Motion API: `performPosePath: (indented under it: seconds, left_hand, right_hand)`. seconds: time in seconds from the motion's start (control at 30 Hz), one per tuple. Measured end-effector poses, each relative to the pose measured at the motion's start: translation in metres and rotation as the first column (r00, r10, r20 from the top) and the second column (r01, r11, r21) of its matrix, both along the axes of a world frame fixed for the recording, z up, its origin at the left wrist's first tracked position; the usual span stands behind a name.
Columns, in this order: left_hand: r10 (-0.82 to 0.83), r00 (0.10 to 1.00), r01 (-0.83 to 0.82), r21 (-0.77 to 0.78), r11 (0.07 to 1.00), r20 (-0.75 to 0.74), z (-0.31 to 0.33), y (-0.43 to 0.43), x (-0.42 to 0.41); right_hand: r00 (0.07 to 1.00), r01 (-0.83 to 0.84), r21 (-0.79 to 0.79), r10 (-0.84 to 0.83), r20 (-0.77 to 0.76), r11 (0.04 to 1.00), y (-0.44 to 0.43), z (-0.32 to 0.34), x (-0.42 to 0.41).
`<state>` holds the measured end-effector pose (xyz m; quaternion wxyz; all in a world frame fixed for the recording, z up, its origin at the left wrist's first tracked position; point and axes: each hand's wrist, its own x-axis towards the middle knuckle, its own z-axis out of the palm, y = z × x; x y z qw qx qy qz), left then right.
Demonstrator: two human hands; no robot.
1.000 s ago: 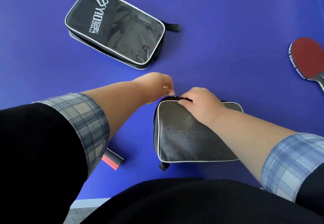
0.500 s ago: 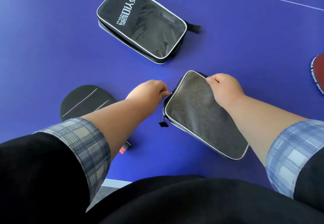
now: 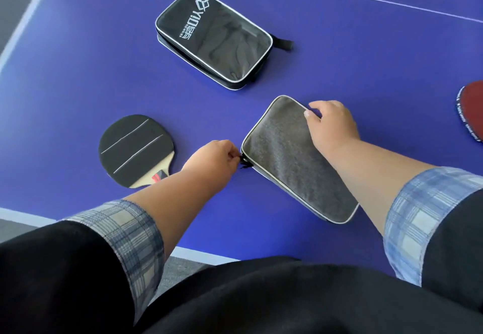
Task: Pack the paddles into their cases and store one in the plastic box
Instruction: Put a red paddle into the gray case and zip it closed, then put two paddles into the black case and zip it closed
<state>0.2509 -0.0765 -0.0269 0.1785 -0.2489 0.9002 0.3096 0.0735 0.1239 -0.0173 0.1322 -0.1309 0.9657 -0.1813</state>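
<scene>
— What's in the grey case (image 3: 292, 158)?
— Can't tell. The left hand (image 3: 214, 158) pinches its zipper pull (image 3: 245, 162); the right hand (image 3: 330, 127) clamps the far corner.
— Around it?
— The black case (image 3: 214, 38) beyond, the black paddle (image 3: 133, 150) left, the red paddle (image 3: 471, 110) far right, all on the table (image 3: 78, 72).

Blue table (image 3: 78, 72); cases (image 3: 214, 38), paddles (image 3: 133, 150)

Readable marks you have in view:

1. Black case (image 3: 214, 39), upper centre of the frame: white box-shaped logo and large white letters "YID" followed by a stylised character; a smaller line beneath, too small to read.
2. Red paddle (image 3: 471, 110), right edge of the frame: white lettering along its black edge band, too blurred to read.
</scene>
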Motion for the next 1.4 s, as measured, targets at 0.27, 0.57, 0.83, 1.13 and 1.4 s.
performPosePath:
  seconds: [0.27,0.57,0.83,1.13,1.4]
  left_hand:
    - [-0.070,0.979,0.066,-0.028,0.997,-0.192,0.018,0.031,-0.024]
    - [-0.126,0.991,0.120,-0.151,0.981,-0.035,0.023,0.037,-0.025]
    - [0.132,0.987,-0.149,-0.207,0.967,-0.095,0.038,-0.004,0.058]
    - [0.411,0.891,-0.437,-0.126,0.890,-0.191,0.059,-0.032,0.097]
    - [0.339,0.907,-0.374,-0.108,0.921,-0.249,0.061,-0.133,-0.010]
  right_hand:
    - [0.999,0.029,0.247,-0.034,0.016,0.969,0.063,0.000,0.077]
    - [0.993,-0.002,0.277,-0.032,0.117,0.961,0.086,0.001,0.068]
    - [0.957,-0.289,0.201,0.280,0.072,0.936,0.044,0.022,0.100]
    - [0.970,-0.108,-0.293,0.164,0.177,0.950,-0.041,0.070,0.088]
    - [0.937,0.219,-0.350,-0.096,0.336,0.911,-0.120,0.071,0.027]
